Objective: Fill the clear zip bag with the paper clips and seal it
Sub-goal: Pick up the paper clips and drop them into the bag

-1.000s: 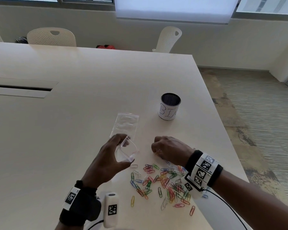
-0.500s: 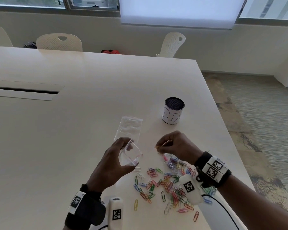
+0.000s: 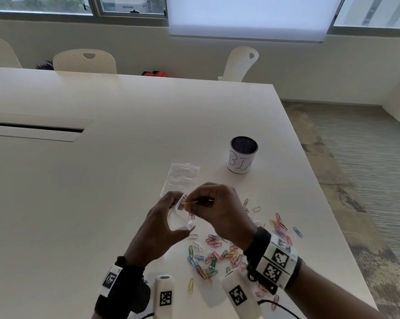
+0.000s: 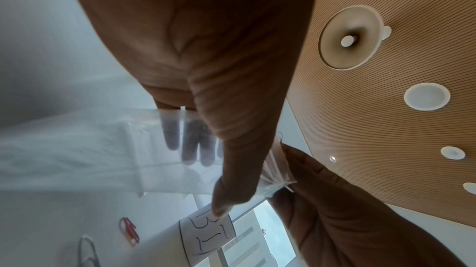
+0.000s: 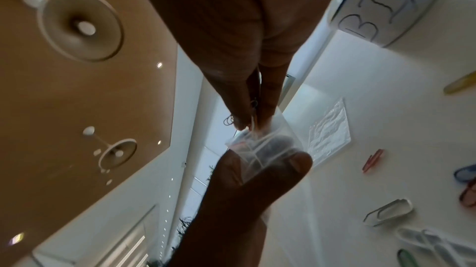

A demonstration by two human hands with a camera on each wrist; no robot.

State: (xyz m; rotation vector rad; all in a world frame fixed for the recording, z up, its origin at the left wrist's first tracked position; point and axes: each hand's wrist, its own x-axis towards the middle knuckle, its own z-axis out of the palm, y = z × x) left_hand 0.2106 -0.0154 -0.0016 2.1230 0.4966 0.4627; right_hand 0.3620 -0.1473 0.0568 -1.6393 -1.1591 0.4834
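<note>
My left hand (image 3: 178, 214) holds the clear zip bag (image 3: 182, 221) up off the white table (image 3: 102, 180), thumb and fingers keeping its mouth spread. My right hand (image 3: 195, 202) pinches a few paper clips (image 3: 189, 203), one of them orange, right at the bag's mouth. In the right wrist view the fingertips (image 5: 242, 121) press the clips against the bag's rim (image 5: 262, 143). The left wrist view shows my fingers through the bag (image 4: 103, 149). A loose pile of coloured paper clips (image 3: 217, 254) lies on the table under my right wrist.
A flat clear plastic bag (image 3: 182, 176) lies on the table just beyond my hands. A black mesh cup labelled BIN (image 3: 242, 155) stands to the far right. The table's right edge (image 3: 332, 215) runs close to the clips. Chairs (image 3: 83, 61) line the far side.
My right hand has left the pile with clips pinched in it, risen, and moved left to the bag's mouth. My left hand has kept the bag open.
</note>
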